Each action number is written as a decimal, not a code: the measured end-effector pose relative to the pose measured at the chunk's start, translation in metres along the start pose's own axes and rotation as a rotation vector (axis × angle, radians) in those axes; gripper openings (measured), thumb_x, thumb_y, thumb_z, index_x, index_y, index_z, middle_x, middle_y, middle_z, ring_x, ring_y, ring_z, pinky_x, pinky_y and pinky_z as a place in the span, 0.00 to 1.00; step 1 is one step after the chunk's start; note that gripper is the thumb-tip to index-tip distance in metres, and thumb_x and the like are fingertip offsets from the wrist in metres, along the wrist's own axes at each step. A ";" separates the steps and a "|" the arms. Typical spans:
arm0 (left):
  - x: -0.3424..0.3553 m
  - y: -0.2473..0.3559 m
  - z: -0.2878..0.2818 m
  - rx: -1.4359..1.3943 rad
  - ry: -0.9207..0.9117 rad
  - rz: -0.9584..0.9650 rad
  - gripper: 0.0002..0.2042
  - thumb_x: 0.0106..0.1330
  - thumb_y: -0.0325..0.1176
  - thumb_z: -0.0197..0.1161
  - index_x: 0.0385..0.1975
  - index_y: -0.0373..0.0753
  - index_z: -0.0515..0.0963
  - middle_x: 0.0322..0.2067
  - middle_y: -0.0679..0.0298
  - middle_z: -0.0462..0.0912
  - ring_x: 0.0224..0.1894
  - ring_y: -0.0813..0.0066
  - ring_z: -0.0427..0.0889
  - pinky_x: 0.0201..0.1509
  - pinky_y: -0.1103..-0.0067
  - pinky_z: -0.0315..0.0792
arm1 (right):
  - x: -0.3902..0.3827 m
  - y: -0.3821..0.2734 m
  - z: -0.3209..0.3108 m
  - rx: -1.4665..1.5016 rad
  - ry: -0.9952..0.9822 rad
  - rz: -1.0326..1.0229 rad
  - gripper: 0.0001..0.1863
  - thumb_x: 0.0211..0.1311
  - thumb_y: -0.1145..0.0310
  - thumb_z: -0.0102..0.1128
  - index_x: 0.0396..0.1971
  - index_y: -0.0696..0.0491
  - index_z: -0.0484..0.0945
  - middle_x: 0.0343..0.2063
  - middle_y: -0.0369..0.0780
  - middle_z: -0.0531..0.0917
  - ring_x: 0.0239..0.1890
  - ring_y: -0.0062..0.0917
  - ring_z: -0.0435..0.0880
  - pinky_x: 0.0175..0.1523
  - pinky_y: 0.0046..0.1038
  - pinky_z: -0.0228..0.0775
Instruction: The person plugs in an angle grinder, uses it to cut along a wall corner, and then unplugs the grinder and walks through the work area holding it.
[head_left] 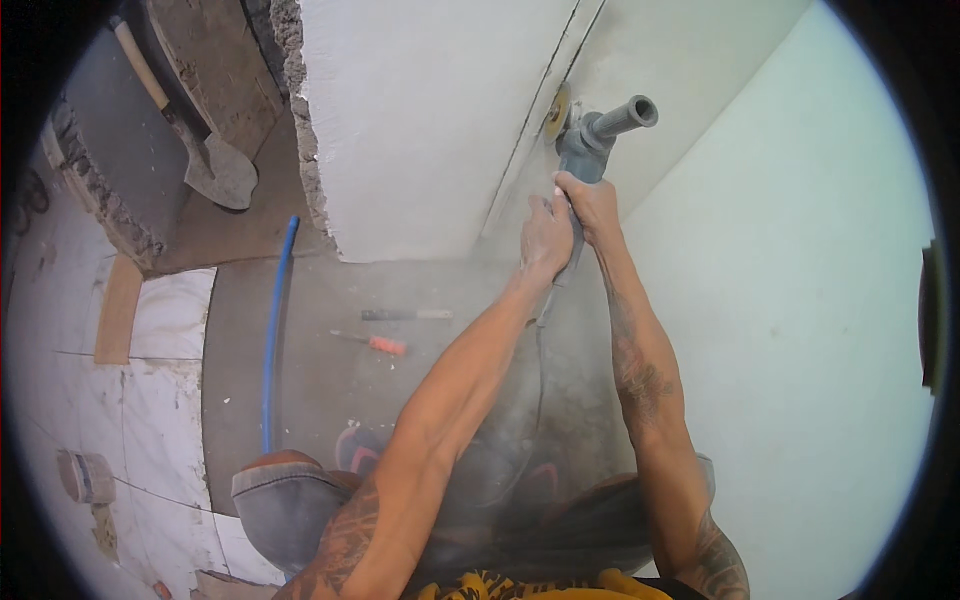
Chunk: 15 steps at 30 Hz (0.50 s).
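Both my hands are wrapped round a grey angle grinder (583, 160). My left hand (548, 238) closes on the rear of its body, and my right hand (594, 205) grips farther forward, near the head. The side handle (622, 118) sticks out to the right with no hand on it. The yellowish disc (559, 112) is at the white wall (430, 120), beside two thin dark parallel cut lines. Whether the disc spins I cannot tell. A power cord (541, 375) hangs from the grinder's rear end toward the floor.
Haze of dust hangs over the grey floor. A blue pipe (279, 330), an orange-handled tool (386, 345) and a dark bar with a pale end (408, 315) lie there. A shovel (222, 172) leans at far left, past broken wall edges. Another pale wall (790, 330) rises close on my right.
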<state>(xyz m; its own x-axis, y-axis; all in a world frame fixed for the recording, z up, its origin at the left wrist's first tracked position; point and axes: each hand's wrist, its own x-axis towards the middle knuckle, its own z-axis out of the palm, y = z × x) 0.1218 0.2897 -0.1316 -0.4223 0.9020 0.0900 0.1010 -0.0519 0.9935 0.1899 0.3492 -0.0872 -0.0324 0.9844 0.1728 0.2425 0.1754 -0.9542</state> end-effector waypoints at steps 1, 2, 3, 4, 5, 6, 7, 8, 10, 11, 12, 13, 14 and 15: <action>-0.003 0.000 -0.001 0.014 -0.024 -0.044 0.29 0.74 0.55 0.38 0.50 0.28 0.65 0.41 0.30 0.78 0.48 0.31 0.77 0.54 0.51 0.66 | 0.001 0.003 -0.001 0.000 0.004 0.000 0.13 0.48 0.64 0.69 0.21 0.59 0.81 0.22 0.34 0.80 0.23 0.18 0.75 0.27 0.24 0.66; -0.003 0.002 -0.001 0.014 -0.027 -0.041 0.29 0.74 0.55 0.38 0.50 0.28 0.65 0.41 0.30 0.78 0.48 0.31 0.77 0.54 0.51 0.66 | 0.002 0.005 -0.003 0.005 0.005 0.016 0.14 0.46 0.63 0.69 0.22 0.60 0.80 0.22 0.35 0.81 0.24 0.19 0.76 0.30 0.26 0.68; -0.002 0.005 -0.002 0.022 -0.031 -0.040 0.29 0.74 0.55 0.38 0.50 0.28 0.65 0.40 0.30 0.79 0.48 0.31 0.77 0.54 0.51 0.66 | 0.002 0.003 -0.003 0.011 0.005 0.030 0.15 0.45 0.63 0.68 0.23 0.62 0.80 0.22 0.36 0.81 0.26 0.20 0.77 0.32 0.28 0.69; -0.002 0.009 -0.003 0.029 -0.036 -0.038 0.29 0.74 0.54 0.38 0.50 0.28 0.65 0.40 0.30 0.79 0.48 0.31 0.77 0.54 0.52 0.66 | 0.005 -0.001 -0.004 0.012 0.008 0.026 0.15 0.45 0.63 0.68 0.23 0.62 0.80 0.22 0.36 0.81 0.26 0.20 0.77 0.32 0.28 0.69; 0.001 0.014 -0.003 0.027 -0.038 -0.033 0.29 0.74 0.54 0.38 0.50 0.28 0.65 0.40 0.30 0.79 0.48 0.31 0.77 0.54 0.52 0.66 | 0.009 -0.006 -0.005 0.018 0.004 0.023 0.15 0.44 0.62 0.68 0.23 0.62 0.80 0.22 0.36 0.81 0.25 0.20 0.77 0.31 0.27 0.69; 0.003 0.021 -0.004 0.028 -0.030 0.003 0.29 0.74 0.55 0.38 0.50 0.28 0.65 0.40 0.30 0.79 0.48 0.31 0.77 0.54 0.52 0.66 | 0.011 -0.014 -0.006 0.022 0.002 0.020 0.16 0.44 0.62 0.68 0.22 0.61 0.80 0.21 0.36 0.81 0.24 0.20 0.76 0.30 0.27 0.68; 0.007 0.028 -0.004 0.028 -0.022 0.039 0.30 0.74 0.56 0.38 0.50 0.28 0.66 0.41 0.30 0.79 0.48 0.31 0.77 0.54 0.52 0.66 | 0.014 -0.022 -0.008 0.021 0.006 0.015 0.16 0.44 0.62 0.68 0.22 0.61 0.80 0.21 0.36 0.81 0.24 0.20 0.76 0.30 0.27 0.68; 0.011 0.037 -0.004 0.024 -0.024 0.045 0.30 0.74 0.56 0.38 0.50 0.28 0.66 0.41 0.30 0.79 0.48 0.31 0.77 0.54 0.52 0.66 | 0.018 -0.032 -0.011 0.018 0.008 -0.013 0.16 0.44 0.61 0.68 0.21 0.61 0.80 0.21 0.36 0.80 0.24 0.20 0.76 0.29 0.27 0.68; 0.021 0.054 -0.007 0.025 -0.027 0.062 0.31 0.73 0.57 0.37 0.50 0.28 0.66 0.41 0.30 0.79 0.48 0.31 0.77 0.55 0.52 0.66 | 0.024 -0.054 -0.012 0.019 0.004 -0.044 0.16 0.44 0.61 0.69 0.20 0.61 0.80 0.21 0.36 0.80 0.24 0.20 0.76 0.29 0.27 0.67; 0.024 0.064 -0.006 0.022 -0.028 0.066 0.31 0.73 0.57 0.37 0.50 0.28 0.66 0.41 0.30 0.79 0.48 0.31 0.77 0.55 0.52 0.66 | 0.027 -0.067 -0.015 0.007 0.013 -0.058 0.15 0.45 0.63 0.69 0.21 0.61 0.80 0.22 0.37 0.80 0.23 0.20 0.77 0.28 0.26 0.68; 0.027 0.076 -0.005 0.019 -0.025 0.085 0.31 0.73 0.57 0.37 0.50 0.27 0.66 0.41 0.30 0.79 0.49 0.31 0.77 0.55 0.52 0.66 | 0.032 -0.077 -0.019 -0.004 0.025 -0.076 0.13 0.47 0.64 0.69 0.23 0.60 0.81 0.23 0.37 0.81 0.23 0.21 0.78 0.27 0.25 0.69; 0.030 0.087 -0.004 0.017 -0.022 0.105 0.32 0.73 0.57 0.37 0.50 0.27 0.66 0.42 0.30 0.79 0.49 0.32 0.77 0.55 0.52 0.67 | 0.040 -0.085 -0.025 -0.011 0.032 -0.064 0.14 0.46 0.64 0.70 0.24 0.62 0.81 0.24 0.37 0.81 0.24 0.21 0.78 0.28 0.25 0.69; 0.031 0.098 -0.003 0.013 -0.023 0.113 0.32 0.73 0.57 0.37 0.50 0.27 0.66 0.42 0.30 0.79 0.49 0.32 0.77 0.55 0.52 0.67 | 0.043 -0.092 -0.029 -0.012 0.036 -0.072 0.14 0.46 0.64 0.70 0.24 0.62 0.81 0.24 0.37 0.81 0.24 0.21 0.78 0.28 0.25 0.69; 0.034 0.105 -0.003 0.018 -0.016 0.149 0.32 0.73 0.57 0.37 0.51 0.27 0.66 0.42 0.30 0.78 0.49 0.32 0.77 0.56 0.52 0.67 | 0.044 -0.102 -0.030 0.029 0.042 -0.114 0.15 0.46 0.64 0.70 0.24 0.62 0.81 0.24 0.37 0.81 0.24 0.21 0.78 0.27 0.25 0.68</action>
<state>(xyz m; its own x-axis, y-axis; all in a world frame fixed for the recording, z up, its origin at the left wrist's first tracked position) 0.1148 0.3139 -0.0234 -0.3871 0.8916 0.2350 0.1775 -0.1780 0.9679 0.1925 0.3740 0.0252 -0.0174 0.9567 0.2904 0.2112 0.2875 -0.9342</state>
